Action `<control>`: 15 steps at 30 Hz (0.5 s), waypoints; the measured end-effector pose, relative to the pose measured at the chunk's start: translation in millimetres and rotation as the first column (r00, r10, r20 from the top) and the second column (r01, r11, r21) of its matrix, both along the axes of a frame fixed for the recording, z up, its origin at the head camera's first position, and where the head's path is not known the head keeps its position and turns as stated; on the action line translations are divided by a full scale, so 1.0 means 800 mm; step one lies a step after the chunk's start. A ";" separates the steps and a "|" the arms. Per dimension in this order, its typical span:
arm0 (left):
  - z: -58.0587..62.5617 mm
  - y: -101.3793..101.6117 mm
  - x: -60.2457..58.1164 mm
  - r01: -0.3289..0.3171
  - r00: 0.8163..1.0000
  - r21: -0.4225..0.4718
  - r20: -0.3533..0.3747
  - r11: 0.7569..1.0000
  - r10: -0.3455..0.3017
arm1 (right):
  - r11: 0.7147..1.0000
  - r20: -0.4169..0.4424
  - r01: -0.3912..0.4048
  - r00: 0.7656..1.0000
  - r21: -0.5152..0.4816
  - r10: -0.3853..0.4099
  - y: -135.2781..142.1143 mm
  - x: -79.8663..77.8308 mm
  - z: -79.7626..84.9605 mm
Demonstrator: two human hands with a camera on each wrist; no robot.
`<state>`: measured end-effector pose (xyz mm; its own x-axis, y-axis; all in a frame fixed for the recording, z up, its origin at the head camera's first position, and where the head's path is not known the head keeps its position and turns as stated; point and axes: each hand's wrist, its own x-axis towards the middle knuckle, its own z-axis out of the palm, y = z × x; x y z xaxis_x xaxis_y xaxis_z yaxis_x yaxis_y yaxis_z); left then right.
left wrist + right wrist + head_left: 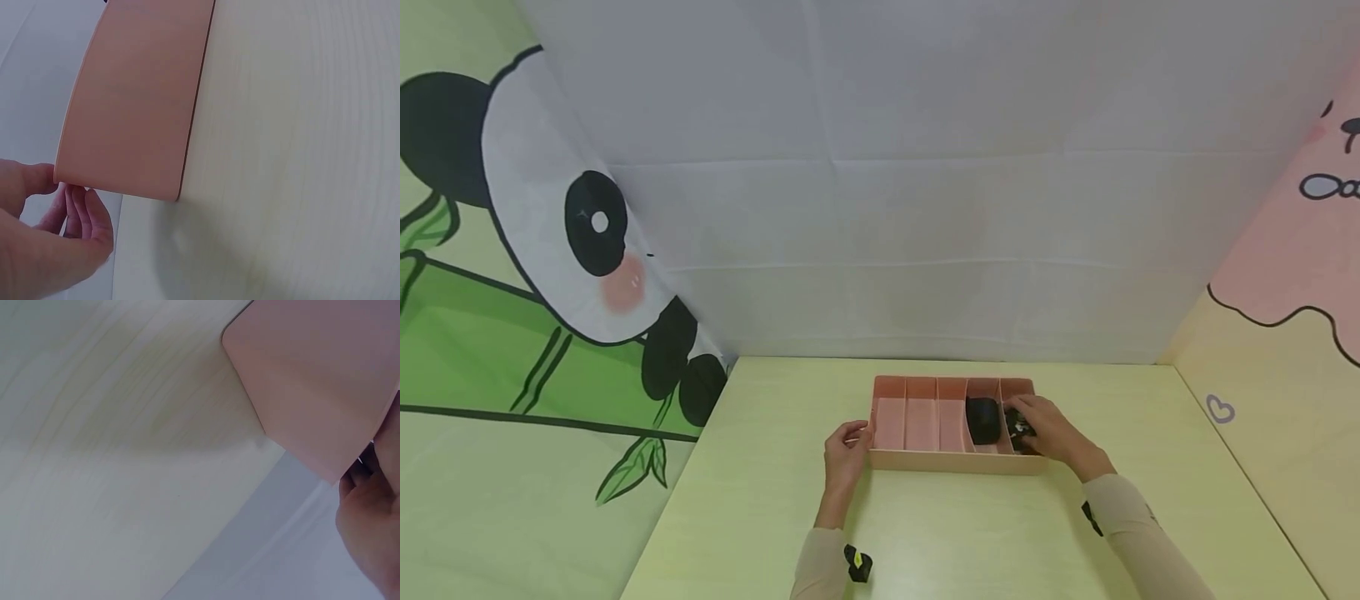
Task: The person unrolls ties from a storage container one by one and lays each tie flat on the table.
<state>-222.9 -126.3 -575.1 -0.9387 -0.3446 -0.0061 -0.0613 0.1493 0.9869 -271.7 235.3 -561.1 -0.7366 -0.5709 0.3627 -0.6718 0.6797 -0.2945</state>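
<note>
A pink divided box (891,460) lies on the table, with a row of compartments open upward. My left hand (846,457) holds the box's left end; in the left wrist view its thumb is at the rim and its curled fingers (100,219) are against the outside of the end wall. At the opposite end my right hand (1054,427) reaches over the rim and grips a dark thing with light markings (1018,428) in the rightmost compartment. That thing is partly covered by the hand, and its kind is unclear. A rounded black object (983,420) sits in the neighbouring compartment.
The pale wood-grain table (760,433) runs back to a white cloth wall (880,208). Printed cloth hangs on both sides, a panda (542,250) at left and a pink figure (1292,250) at right. Each sleeve has a black band near the wrist.
</note>
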 end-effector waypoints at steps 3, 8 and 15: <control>-0.001 -0.001 0.000 0.003 1.000 0.023 0.004 1.000 -0.003 | 1.000 -0.032 -0.007 0.999 -0.022 0.006 -0.002 0.002 0.001; -0.002 -0.002 0.000 0.012 1.000 0.046 0.007 0.999 -0.012 | 0.999 -0.029 0.015 0.999 -0.031 -0.016 -0.004 0.002 0.001; 0.000 -0.003 0.000 0.021 0.999 0.048 0.035 0.999 -0.023 | 0.999 0.027 0.033 0.999 0.004 -0.033 -0.001 -0.004 -0.002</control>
